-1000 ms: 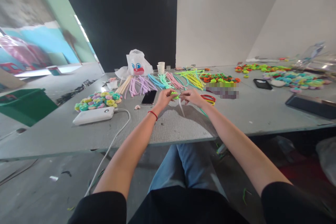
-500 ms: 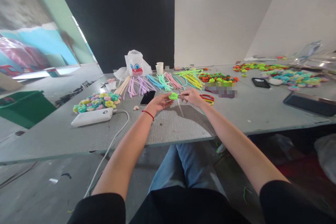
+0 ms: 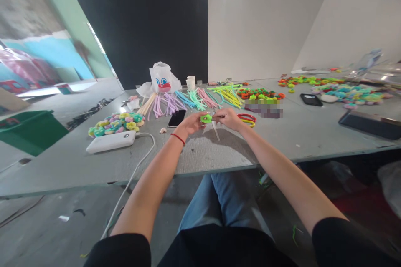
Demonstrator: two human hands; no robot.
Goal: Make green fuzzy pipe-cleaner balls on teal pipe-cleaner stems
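Note:
Both of my hands meet over the middle of the grey table (image 3: 78,162). My left hand (image 3: 191,123) pinches a small bright green fuzzy ring (image 3: 206,118) made of a coiled pipe cleaner. My right hand (image 3: 228,117) grips the same piece from the right, fingers curled, with a pale stick (image 3: 215,130) hanging down from it toward the table. A red string circles my left wrist. Just past my hands lie a black phone (image 3: 176,118) and red and yellow rings (image 3: 249,119).
A fan of coloured pipe cleaners (image 3: 194,98) lies behind, beside a white bag with a clown face (image 3: 162,78) and a paper cup (image 3: 191,82). Finished pastel rings (image 3: 116,123) and a white power bank (image 3: 111,142) sit left. More rings (image 3: 347,91), a phone (image 3: 310,99) and a tablet (image 3: 369,124) lie right.
The green ring has been turned between my fingers and now faces up more. My hands stay in about the same spot; the view has shifted slightly.

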